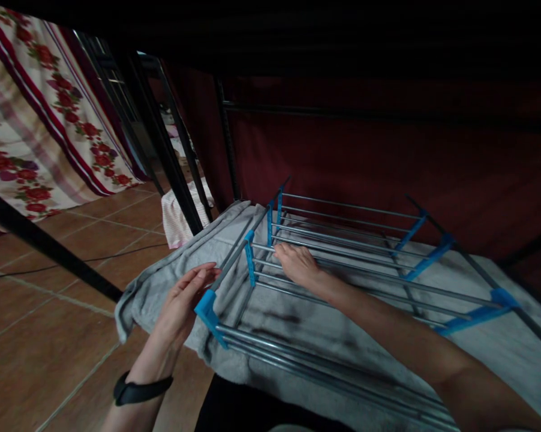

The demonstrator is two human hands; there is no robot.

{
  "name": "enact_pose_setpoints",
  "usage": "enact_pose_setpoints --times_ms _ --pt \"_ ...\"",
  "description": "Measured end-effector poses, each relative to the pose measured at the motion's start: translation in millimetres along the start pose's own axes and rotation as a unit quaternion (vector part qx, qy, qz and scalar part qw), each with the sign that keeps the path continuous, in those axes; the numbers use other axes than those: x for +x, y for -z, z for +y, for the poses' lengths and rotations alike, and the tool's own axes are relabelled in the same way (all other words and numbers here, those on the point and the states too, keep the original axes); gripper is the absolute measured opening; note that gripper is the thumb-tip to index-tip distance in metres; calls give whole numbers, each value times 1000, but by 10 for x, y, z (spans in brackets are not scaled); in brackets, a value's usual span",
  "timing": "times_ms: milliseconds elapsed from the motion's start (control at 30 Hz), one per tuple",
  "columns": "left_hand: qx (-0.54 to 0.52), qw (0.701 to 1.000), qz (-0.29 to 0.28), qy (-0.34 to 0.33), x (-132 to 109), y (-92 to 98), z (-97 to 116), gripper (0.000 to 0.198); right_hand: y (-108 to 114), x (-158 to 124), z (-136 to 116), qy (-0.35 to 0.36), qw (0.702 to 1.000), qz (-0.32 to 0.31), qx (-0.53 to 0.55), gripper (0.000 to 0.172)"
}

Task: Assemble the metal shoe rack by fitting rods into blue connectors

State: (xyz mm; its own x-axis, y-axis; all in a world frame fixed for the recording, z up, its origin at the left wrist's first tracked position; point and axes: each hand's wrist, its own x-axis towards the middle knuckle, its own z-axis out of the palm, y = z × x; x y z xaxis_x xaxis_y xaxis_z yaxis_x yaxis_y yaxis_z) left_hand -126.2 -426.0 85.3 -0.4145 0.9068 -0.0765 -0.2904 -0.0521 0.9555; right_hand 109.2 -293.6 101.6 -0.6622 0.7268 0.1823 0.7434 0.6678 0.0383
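Observation:
A rack of grey metal tubes (270,345) with blue plastic brackets (210,312) lies on a grey blanket (162,288). Beside its left-end tube, between two blue brackets, is my left hand (185,297), fingers bent and apart, fingertips at the tube. My right hand (296,262) is closed over a tube just right of a blue bracket (250,258), its fingers wrapped down around it. A black band is on my left wrist. More blue brackets (432,258) join the tubes at the rack's right end.
Black metal posts (162,144) stand at the left, and a dark frame spans overhead. A dark red cloth (342,156) hangs behind the rack. A floral curtain (63,114) hangs at the far left above the tiled floor (41,300). A striped cloth (180,210) lies beyond the blanket.

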Motion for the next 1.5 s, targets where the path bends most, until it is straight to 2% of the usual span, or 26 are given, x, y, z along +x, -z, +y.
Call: enact_pose_setpoints --times_ms 267,533,633,800,1100,1500 --pt "23 999 -22 18 -176 -119 114 50 27 20 17 13 1000 -16 -2 38" --pt "27 999 -33 28 -316 -211 117 64 37 -42 45 16 1000 14 -13 35" --pt "43 999 -25 11 -315 -249 112 62 11 -71 47 0 1000 24 -20 33" --pt "42 999 -9 7 -278 -270 96 66 -27 -50 59 -13 1000 -3 1 38" --pt "56 998 -17 2 -274 -258 123 63 43 -22 53 -16 999 -29 16 38" --pt "54 998 -18 -5 -289 -259 159 64 59 -12 38 -17 999 -20 29 37"
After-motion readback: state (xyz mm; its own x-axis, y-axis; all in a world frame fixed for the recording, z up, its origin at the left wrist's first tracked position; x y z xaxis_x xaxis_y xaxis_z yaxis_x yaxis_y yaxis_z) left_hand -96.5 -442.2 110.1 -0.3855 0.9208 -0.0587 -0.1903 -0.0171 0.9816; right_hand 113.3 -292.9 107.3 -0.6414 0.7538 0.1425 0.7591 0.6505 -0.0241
